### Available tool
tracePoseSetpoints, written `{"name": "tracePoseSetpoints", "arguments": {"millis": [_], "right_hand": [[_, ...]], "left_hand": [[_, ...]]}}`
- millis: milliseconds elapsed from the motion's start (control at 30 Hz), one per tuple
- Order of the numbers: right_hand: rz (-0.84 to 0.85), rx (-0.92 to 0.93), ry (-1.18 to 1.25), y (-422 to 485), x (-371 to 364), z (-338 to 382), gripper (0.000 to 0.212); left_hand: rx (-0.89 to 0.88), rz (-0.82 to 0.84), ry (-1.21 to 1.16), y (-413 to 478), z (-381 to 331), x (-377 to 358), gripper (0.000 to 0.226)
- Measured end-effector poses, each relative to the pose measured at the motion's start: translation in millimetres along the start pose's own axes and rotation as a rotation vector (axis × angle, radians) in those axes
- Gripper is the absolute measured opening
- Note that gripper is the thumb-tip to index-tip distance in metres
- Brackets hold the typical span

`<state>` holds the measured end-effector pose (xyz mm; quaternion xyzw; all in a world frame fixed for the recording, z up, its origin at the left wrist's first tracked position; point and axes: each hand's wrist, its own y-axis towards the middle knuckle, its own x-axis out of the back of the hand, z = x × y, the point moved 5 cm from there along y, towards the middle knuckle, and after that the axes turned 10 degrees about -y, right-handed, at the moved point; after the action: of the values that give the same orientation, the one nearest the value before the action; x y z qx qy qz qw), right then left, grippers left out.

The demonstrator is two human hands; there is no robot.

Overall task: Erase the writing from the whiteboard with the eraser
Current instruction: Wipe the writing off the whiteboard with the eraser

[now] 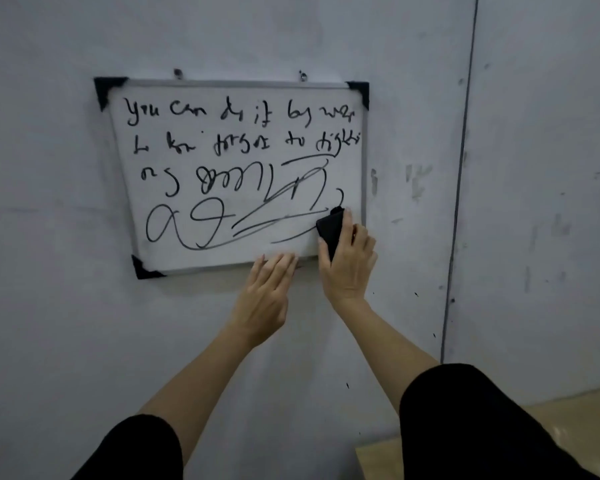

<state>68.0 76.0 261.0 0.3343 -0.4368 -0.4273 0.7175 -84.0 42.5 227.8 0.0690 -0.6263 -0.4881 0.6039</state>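
Note:
A small whiteboard (326, 133) with a grey frame and black corner caps hangs tilted on the wall. Black handwriting (222, 147) and looping scribbles cover most of it. My right hand (349, 268) grips a black eraser (330, 229) and presses it against the board's lower right corner. My left hand (267, 299) lies flat, fingers together, with its fingertips on the board's bottom edge, just left of the right hand. A narrow patch near the lower right corner, beside the eraser, looks blank.
The board hangs from two small hooks (178, 73) on a pale grey scuffed wall (84, 323). A dark vertical seam (459, 202) runs down the wall to the right. A strip of light wooden floor (568, 417) shows at bottom right.

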Motion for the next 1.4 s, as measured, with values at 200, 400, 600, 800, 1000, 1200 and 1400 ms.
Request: {"name": "tracePoseSetpoints", "arguments": {"millis": [200,400,600,800,1000,1200,1400], "right_hand": [[-0.028,0.212,-0.040,-27.9,-15.0,25.4,0.063],[-0.097,-0.077,0.000,9.3,-8.9,-3.8,0.069],[-0.153,0.230,-0.051,-10.0,-14.4,31.1,0.062],[-0.216,0.179,-0.071,12.8,-16.3,9.8,0.061],[-0.277,0.077,-0.112,11.2,-14.0,22.9,0.062],[-0.266,0.411,-0.088,8.1,-17.0,9.9,0.064],[-0.315,-0.037,-0.022,58.2,-8.2,9.0,0.060]], "left_hand": [[0.024,0.029,0.046,-15.3,22.3,-0.9,0.063],[-0.020,0.037,0.061,-18.1,26.4,-1.9,0.065],[-0.086,0.059,0.090,-11.2,24.6,-4.4,0.068],[-0.157,0.074,0.139,-11.6,34.3,-5.4,0.064],[-0.148,0.056,0.158,-10.5,26.6,-4.4,0.064],[-0.184,0.067,0.179,-5.9,31.4,-4.9,0.064],[-0.197,0.056,0.178,-5.8,31.9,-2.7,0.063]]}}
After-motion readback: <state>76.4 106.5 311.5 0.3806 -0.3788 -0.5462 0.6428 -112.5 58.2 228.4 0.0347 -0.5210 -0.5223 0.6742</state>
